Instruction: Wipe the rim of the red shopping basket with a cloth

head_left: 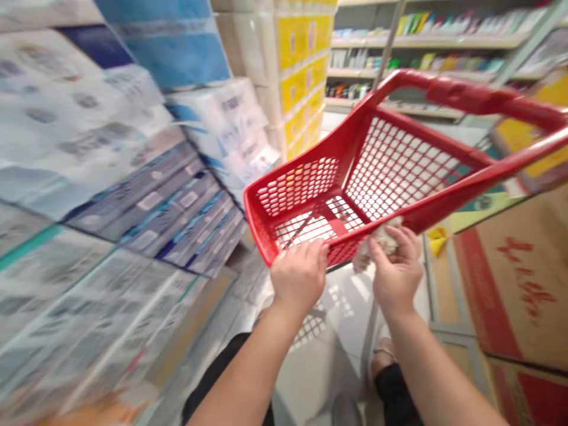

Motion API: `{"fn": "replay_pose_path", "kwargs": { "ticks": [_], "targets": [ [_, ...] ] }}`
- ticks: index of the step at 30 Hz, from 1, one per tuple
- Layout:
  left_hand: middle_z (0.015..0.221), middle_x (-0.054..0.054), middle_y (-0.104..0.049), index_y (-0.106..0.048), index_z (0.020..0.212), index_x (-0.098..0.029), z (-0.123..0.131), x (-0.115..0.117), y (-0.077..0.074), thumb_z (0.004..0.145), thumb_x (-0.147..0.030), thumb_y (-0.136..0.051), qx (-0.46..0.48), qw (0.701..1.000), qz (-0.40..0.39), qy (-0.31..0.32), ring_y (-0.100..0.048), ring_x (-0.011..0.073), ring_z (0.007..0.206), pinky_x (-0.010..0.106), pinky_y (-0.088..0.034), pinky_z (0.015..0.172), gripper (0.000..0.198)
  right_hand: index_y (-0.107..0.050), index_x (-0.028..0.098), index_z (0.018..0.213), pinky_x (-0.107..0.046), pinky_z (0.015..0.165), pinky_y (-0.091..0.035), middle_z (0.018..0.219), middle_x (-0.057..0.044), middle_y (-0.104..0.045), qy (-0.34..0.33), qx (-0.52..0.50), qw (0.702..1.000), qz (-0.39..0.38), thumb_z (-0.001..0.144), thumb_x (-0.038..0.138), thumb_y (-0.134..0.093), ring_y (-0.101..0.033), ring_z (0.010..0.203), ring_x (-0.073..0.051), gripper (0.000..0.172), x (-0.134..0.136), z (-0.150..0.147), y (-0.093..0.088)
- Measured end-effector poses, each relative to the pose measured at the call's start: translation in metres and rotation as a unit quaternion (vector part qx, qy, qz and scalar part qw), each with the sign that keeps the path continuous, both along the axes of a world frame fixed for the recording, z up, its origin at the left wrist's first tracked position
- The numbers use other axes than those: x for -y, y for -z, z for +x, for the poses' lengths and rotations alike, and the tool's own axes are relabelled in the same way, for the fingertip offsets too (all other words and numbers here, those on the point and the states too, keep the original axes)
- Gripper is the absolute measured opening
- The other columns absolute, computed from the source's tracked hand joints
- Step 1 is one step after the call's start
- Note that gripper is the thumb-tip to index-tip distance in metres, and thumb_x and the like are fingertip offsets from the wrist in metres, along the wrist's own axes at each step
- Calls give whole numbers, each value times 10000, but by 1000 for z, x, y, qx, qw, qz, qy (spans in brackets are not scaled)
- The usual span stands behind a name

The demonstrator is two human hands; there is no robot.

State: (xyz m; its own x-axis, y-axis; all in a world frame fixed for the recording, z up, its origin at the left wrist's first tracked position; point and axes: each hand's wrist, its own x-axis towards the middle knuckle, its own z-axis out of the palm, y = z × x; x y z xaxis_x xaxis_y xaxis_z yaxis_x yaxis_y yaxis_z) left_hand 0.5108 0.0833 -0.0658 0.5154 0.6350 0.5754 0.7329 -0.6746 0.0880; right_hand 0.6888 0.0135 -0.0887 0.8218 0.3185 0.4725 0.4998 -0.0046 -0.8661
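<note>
A red plastic shopping basket [306, 158] with lattice sides and a long red handle stands tilted in front of me. Through its bottom grid the floor shows, with nothing lying inside. My left hand [298, 275] has its fingers wrapped over the near rim, towards the left corner. Farther right along the same side, my right hand [398, 269] pinches a crumpled, whitish-brown cloth or wad of tissue [364, 254] against the basket's outer side. Blur hides what exactly this wad is.
Stacked packs of tissue paper [80, 118] rise close on the left. Behind them stand yellow-and-white boxes [295, 89]. Cardboard cartons [510, 284] line the right. Shelves with bottles [444, 41] are at the back. My feet are on the tiled floor [306, 378].
</note>
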Motion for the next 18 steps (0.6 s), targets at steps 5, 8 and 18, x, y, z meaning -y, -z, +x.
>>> {"fn": "replay_pose_path", "kwargs": {
  "ticks": [5,8,18],
  "targets": [
    [911,18,-691,-626,1101,-208,17,14,3,975,-334,-455,27,998,21,50,-593,148,757,295,-362,661,247,-630,201,1178,-442,1053,-436,1210,-95,-544,50,125,991,24,841,261,-635,-541,1179,-222,342,0,-10,12],
    [893,37,-690,-628,1084,-185,15,12,4,977,-426,-425,53,995,39,71,-589,161,728,308,-348,631,333,-627,236,1195,-423,1011,-484,1202,-93,-561,-41,222,974,-6,848,185,-629,-573,1142,-221,351,9,-14,20],
    [891,36,-682,-626,924,-192,21,-27,5,965,-300,-448,95,995,2,43,-585,211,940,374,-347,852,212,-625,215,1164,-373,1009,-489,1202,-97,-582,-120,215,969,-35,880,192,-594,-586,1129,-197,286,2,9,17]
  ]
}}
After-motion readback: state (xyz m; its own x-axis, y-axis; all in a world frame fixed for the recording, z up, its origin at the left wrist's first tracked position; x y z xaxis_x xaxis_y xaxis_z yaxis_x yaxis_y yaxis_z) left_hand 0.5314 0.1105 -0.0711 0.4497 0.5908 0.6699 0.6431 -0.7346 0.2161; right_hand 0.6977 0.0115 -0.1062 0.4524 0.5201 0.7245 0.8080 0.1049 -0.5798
